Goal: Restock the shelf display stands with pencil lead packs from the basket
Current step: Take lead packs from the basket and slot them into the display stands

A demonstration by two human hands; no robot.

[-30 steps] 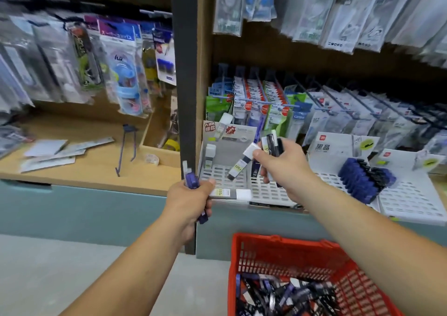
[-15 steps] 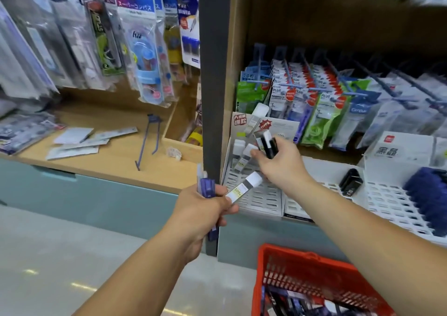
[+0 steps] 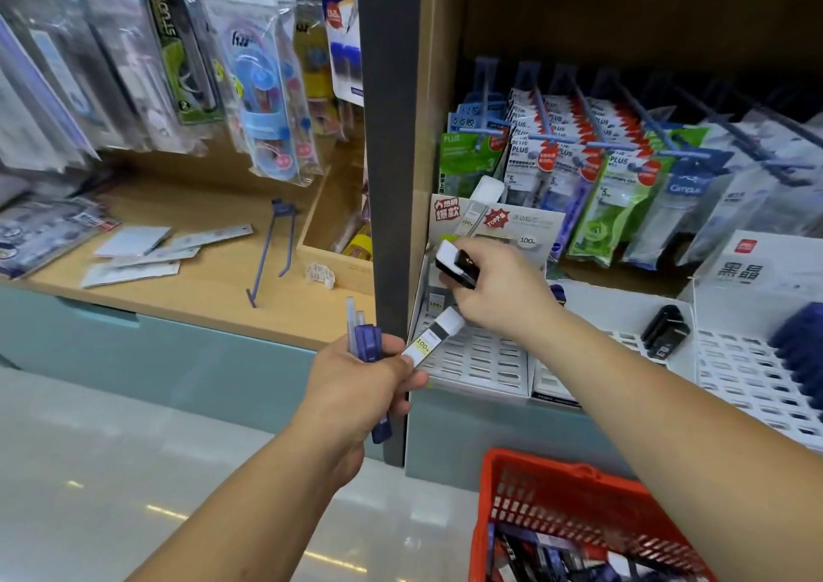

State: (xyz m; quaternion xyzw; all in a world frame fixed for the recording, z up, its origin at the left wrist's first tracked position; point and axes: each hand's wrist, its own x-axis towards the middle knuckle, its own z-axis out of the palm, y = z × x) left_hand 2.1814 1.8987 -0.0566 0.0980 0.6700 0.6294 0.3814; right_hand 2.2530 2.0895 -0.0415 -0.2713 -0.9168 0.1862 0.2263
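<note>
The left hand (image 3: 369, 385) grips a bundle of blue lead packs (image 3: 366, 343) and pinches one white pack (image 3: 434, 335) by its lower end; the right hand (image 3: 499, 290) clutches black packs (image 3: 458, 265) above the slotted display stand (image 3: 476, 361) (most slots unfilled), with the red basket (image 3: 556, 470) low at right holding more. Risk: the white pack, pinched at one end by already loaded fingers (image 3: 412, 379), may pivot out and drop, and the crowded right hand may spill packs while seating one. Whether the right hand touches the white pack's cap cannot be told, its own fingers are mostly hidden, and the frame edge cuts off the basket.
</note>
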